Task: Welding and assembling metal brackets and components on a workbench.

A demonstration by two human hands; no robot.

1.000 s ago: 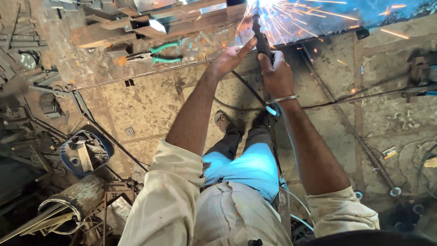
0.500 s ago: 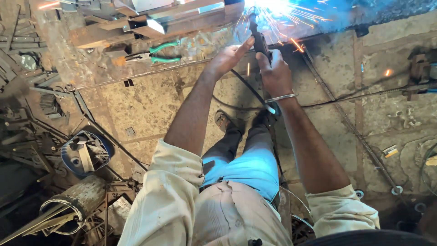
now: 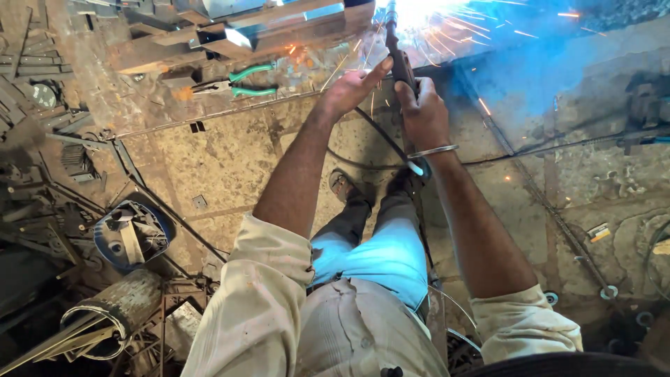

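My right hand (image 3: pixel 423 112) grips a dark welding electrode holder (image 3: pixel 399 59) whose tip burns with a white-blue arc (image 3: pixel 419 10) at the top of the view, throwing sparks. A black cable (image 3: pixel 370 132) trails back from the holder toward my legs. My left hand (image 3: pixel 352 87) rests against the holder's left side with fingers stretched out, steadying it. The arc sits at the end of long metal bars (image 3: pixel 279 24) lying across the floor. A metal bangle circles my right wrist.
Green-handled pliers (image 3: pixel 234 82) lie left of my hands. A blue angle grinder (image 3: pixel 129 234) sits on the floor at the left, among scrap steel and a rusty cylinder (image 3: pixel 118 307). Thin rods (image 3: pixel 551 209) and washers lie on the stained floor at the right.
The arc and sparks flared, dimmed, then flared again. The holder and both hands have stayed almost in place; the view shifted slightly.
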